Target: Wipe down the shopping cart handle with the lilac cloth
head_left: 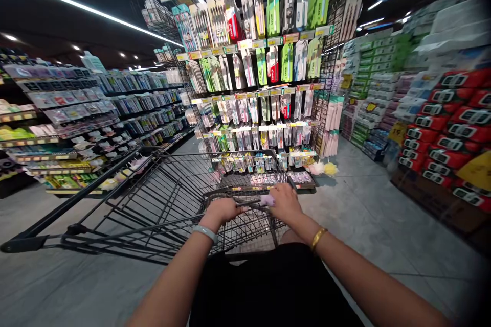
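A dark wire shopping cart (164,199) stands in front of me, its long side stretching to the left. My left hand (222,213), with a pale bangle at the wrist, is closed round the cart's rim bar. To its right my right hand (284,203), with a gold bangle on the wrist, is wrapped over the same bar near the corner. A small lilac object (267,200) shows on the bar beside the right hand's fingers; what it is cannot be made out. The wire basket below the hands holds nothing that I can see.
Ahead, beyond the cart, stands a wire display rack (261,87) hung with packaged toothbrushes. Shelves of goods (146,97) line the left. On the right are stacked red packs (437,122) and green packs (368,66). Grey floor (353,214) runs between them.
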Action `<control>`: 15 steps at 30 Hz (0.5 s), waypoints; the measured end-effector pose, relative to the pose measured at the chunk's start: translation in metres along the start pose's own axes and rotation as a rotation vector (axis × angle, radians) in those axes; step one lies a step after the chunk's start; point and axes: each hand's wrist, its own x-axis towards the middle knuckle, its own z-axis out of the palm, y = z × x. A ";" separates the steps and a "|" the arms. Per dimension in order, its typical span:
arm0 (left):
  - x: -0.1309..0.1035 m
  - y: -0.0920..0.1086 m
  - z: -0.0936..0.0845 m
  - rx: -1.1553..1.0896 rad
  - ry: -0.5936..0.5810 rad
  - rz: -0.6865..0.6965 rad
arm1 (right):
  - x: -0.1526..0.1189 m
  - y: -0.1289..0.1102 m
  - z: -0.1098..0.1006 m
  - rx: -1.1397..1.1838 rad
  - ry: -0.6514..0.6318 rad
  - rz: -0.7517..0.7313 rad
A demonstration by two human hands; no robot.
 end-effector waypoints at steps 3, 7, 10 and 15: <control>0.003 0.002 0.002 0.008 0.023 0.009 | 0.000 -0.033 0.009 0.047 0.025 -0.094; 0.002 0.002 0.003 0.003 0.033 -0.001 | 0.002 -0.021 -0.004 0.105 -0.004 -0.120; -0.001 0.002 0.002 0.001 0.043 -0.006 | 0.002 0.014 -0.038 0.194 0.098 -0.037; -0.003 0.006 -0.001 0.004 0.032 -0.023 | 0.013 0.034 -0.078 0.496 -0.041 -0.062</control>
